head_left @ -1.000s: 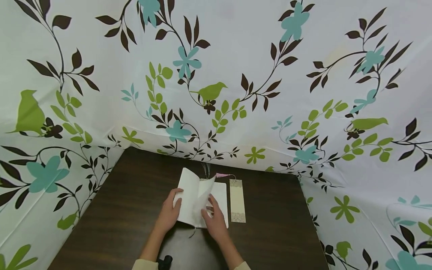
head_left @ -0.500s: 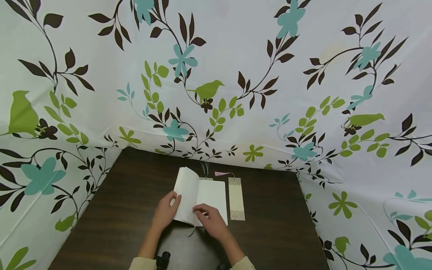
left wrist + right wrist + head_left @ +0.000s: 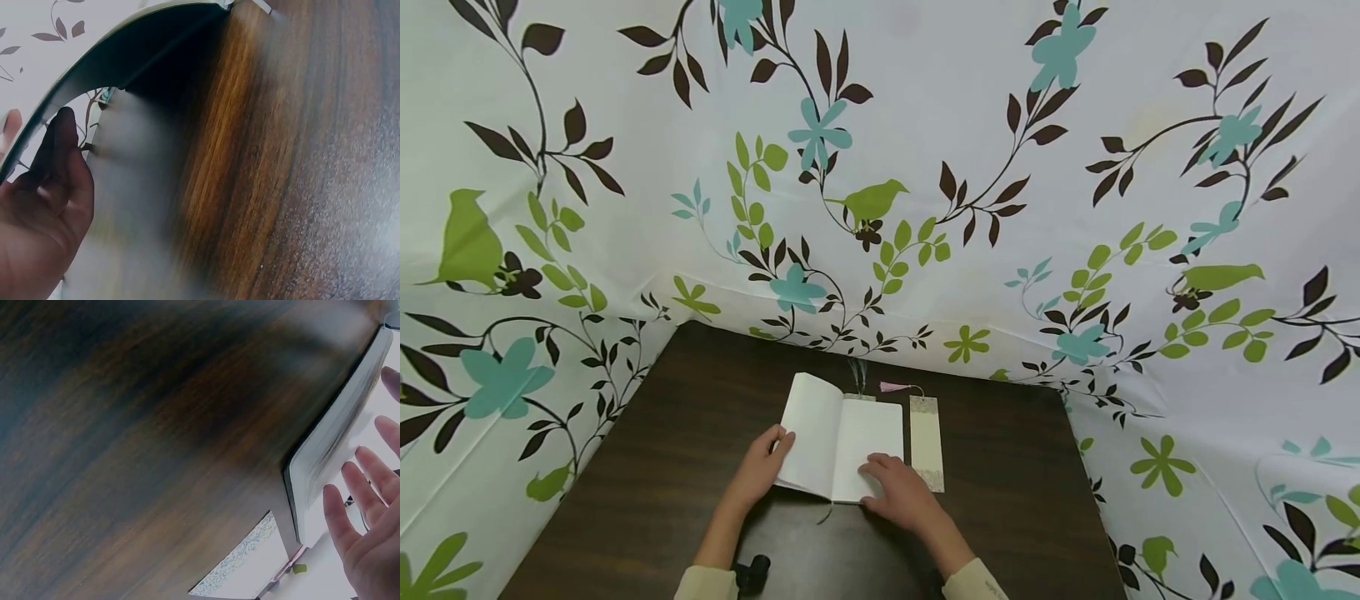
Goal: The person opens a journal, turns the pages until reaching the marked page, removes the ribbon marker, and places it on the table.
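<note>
An open notebook [image 3: 868,429] with blank white pages lies on the dark table in the head view. My left hand [image 3: 760,467] grips its raised left side, thumb on the page and fingers behind. The left wrist view shows those fingers behind the dark cover [image 3: 144,53], which arches above the table. Over the lower part of the right page is my right hand [image 3: 904,490], fingers spread. In the right wrist view its fingers [image 3: 340,519] are loosely extended beside the page block [image 3: 334,437], holding nothing. A thin ribbon [image 3: 825,514] trails from the spine's bottom.
Right of the notebook lies a cream bookmark [image 3: 927,446] with a pink tassel [image 3: 892,387]. Another bookmark [image 3: 860,397] shows partly behind the notebook, with greyish tassel strands. Patterned white fabric [image 3: 880,233] encloses the dark wooden table [image 3: 1015,467] at the back and sides.
The lifted page has been turned over to the left. My right hand has moved from near the spine rightward across the right page. My left hand keeps its grip, slightly further left.
</note>
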`<state>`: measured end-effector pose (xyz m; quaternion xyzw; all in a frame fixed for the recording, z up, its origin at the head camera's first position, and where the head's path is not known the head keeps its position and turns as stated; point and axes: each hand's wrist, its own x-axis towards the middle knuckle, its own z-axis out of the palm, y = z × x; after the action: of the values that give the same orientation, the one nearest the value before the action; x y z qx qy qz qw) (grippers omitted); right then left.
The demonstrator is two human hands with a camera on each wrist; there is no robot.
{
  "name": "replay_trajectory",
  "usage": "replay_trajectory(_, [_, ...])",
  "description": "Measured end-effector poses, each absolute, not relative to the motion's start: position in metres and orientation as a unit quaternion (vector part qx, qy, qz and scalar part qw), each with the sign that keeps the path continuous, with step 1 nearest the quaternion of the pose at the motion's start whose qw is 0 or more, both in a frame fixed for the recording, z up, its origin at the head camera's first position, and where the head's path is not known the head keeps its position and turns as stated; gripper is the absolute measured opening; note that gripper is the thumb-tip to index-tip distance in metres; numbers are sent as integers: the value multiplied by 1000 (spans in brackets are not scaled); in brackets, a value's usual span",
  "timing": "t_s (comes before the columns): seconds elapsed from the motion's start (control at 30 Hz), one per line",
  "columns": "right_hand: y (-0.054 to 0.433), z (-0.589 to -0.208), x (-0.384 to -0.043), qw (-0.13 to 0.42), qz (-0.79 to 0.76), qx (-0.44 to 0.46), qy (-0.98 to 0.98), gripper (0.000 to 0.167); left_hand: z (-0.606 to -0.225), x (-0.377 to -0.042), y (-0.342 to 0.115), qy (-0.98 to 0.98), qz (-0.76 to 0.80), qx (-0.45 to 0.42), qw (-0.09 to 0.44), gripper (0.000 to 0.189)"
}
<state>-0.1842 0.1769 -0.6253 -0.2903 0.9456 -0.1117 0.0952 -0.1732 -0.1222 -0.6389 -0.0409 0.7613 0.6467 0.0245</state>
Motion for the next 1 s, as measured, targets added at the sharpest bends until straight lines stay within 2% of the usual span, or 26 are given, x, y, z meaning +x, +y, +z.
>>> replay_trajectory(0.4, [182,-624,-183,89,-96,-301,945,45,-639,-178,-121,768,637,-39,46,31])
replay_trajectory(0.67, [179,-625,-188,105,-105,-308,940,40,-636,-174,-125,773,631,-55,42,32])
replay_trajectory(0.87, [182,-625,-189,125,-117,-304,937,44,-636,-176,-122,767,638,-58,39,32])
replay_trajectory(0.93, [183,-624,-189,121,-120,-304,937,45,-638,-176,-122,769,635,-60,34,31])
replay_trajectory(1.0, [184,-623,-188,108,-110,-308,939,38,-639,-177,-121,769,635,-63,32,31])
